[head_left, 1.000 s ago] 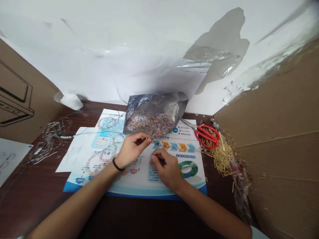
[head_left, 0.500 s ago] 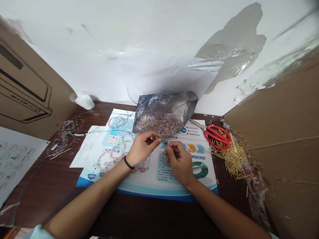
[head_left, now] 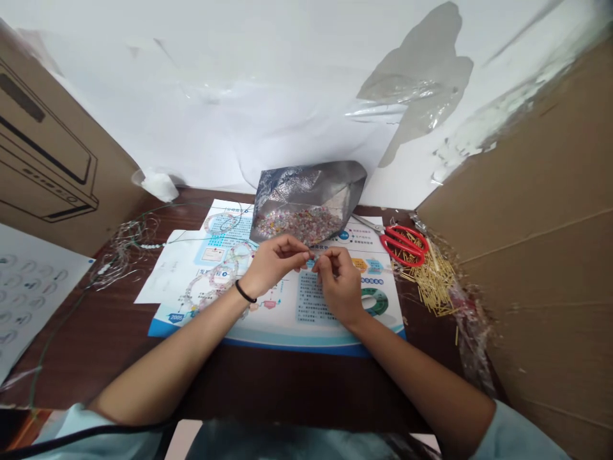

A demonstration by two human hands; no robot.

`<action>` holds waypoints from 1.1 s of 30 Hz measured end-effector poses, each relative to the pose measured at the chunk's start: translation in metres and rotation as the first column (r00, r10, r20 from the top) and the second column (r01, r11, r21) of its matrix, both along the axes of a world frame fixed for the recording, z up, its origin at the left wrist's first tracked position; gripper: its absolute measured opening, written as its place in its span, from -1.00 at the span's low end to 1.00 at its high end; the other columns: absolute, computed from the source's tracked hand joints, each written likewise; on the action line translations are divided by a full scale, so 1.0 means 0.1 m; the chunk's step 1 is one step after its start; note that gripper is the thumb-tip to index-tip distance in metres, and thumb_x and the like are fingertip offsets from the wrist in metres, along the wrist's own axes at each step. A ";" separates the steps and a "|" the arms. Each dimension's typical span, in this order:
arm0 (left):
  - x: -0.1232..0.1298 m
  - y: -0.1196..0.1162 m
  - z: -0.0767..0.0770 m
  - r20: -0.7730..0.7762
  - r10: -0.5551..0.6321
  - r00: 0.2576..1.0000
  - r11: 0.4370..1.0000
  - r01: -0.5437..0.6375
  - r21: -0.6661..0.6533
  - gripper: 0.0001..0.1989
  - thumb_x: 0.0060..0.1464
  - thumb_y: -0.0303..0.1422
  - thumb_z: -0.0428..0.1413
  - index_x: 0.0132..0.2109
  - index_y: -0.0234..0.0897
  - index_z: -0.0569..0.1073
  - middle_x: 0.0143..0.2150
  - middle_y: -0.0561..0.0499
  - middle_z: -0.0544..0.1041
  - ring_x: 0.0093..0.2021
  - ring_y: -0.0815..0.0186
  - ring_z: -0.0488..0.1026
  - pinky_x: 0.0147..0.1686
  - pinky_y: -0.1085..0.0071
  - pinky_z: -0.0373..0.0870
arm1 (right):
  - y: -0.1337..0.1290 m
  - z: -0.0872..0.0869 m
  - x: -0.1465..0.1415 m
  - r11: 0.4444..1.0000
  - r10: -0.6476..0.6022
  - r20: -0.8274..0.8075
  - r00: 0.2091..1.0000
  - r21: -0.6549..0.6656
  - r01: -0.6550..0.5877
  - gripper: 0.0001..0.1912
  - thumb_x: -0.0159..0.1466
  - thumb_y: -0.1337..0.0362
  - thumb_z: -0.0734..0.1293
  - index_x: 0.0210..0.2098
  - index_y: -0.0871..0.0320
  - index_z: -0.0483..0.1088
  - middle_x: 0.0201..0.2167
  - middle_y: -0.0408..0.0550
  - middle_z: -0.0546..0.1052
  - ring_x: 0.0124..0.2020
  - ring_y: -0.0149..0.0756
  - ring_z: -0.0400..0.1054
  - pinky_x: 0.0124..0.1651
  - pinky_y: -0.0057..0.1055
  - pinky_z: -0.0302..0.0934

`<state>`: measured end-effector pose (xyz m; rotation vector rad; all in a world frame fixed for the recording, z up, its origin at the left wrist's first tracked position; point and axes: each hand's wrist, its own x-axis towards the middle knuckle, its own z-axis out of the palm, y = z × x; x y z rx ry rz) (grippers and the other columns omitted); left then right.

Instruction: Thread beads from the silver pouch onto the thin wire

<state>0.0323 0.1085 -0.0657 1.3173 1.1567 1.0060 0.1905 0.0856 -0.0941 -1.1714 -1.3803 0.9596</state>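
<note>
My left hand [head_left: 275,265], with a black band on its wrist, is closed in a pinch between thumb and forefinger. My right hand [head_left: 342,291] is also pinched, its fingertips almost meeting the left ones. What they hold is too small to make out. Just beyond them lies an open silvery bag [head_left: 352,185] with many small pink and clear beads [head_left: 297,223] inside. Beaded loops [head_left: 211,287] rest on the printed sheet [head_left: 282,332] beside my left wrist. A thin cord with a few white beads [head_left: 152,246] runs from the left towards my left hand.
Red-handled scissors [head_left: 405,246] lie at the right by a pile of thin gold sticks [head_left: 433,284] and crumpled clear plastic [head_left: 472,326]. Tangled clear thread [head_left: 127,249] is at the left. Cardboard [head_left: 541,255] [head_left: 48,153] stands on both sides, with a white-covered wall behind.
My right hand has risen and come closer to my left, so the fingertips now nearly touch. The whole view has shifted slightly.
</note>
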 end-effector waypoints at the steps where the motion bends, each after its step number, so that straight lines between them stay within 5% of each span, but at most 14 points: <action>1: 0.01 0.01 -0.03 0.023 0.000 1.000 1.000 0.000 -0.016 -0.65 -0.10 -0.12 0.35 -0.31 -0.29 0.49 -0.44 0.02 0.57 -0.49 0.42 0.45 -0.43 0.44 0.46 | 0.00 -0.01 0.00 1.000 -0.008 -0.005 1.000 0.012 0.008 -0.82 0.35 0.10 0.23 -0.30 0.06 0.24 -0.50 -0.18 0.48 -0.53 -0.40 0.34 -0.39 -0.41 0.26; 10: 0.01 0.05 -0.18 0.043 -0.066 0.997 0.997 0.068 -0.030 -0.52 -0.13 -0.06 0.36 -0.15 -0.29 0.53 -0.25 -0.06 0.62 -0.27 0.33 0.54 -0.24 0.37 0.49 | 0.05 -0.01 0.04 0.995 -0.007 0.107 0.994 0.100 -0.003 -0.82 0.34 0.11 0.19 -0.30 0.06 0.22 -0.50 -0.20 0.40 -0.48 -0.38 0.32 -0.33 -0.40 0.19; 33: 0.01 0.06 -0.18 0.110 -0.043 0.993 0.997 0.050 -0.063 -0.53 -0.27 -0.07 0.45 -0.28 -0.30 0.58 -0.34 0.01 0.58 -0.32 0.40 0.45 -0.18 0.38 0.43 | 0.05 -0.02 0.04 0.980 -0.037 0.150 0.988 0.201 0.006 -0.82 0.31 0.14 0.22 -0.36 0.08 0.25 -0.58 -0.26 0.33 -0.59 -0.45 0.18 -0.46 -0.46 0.06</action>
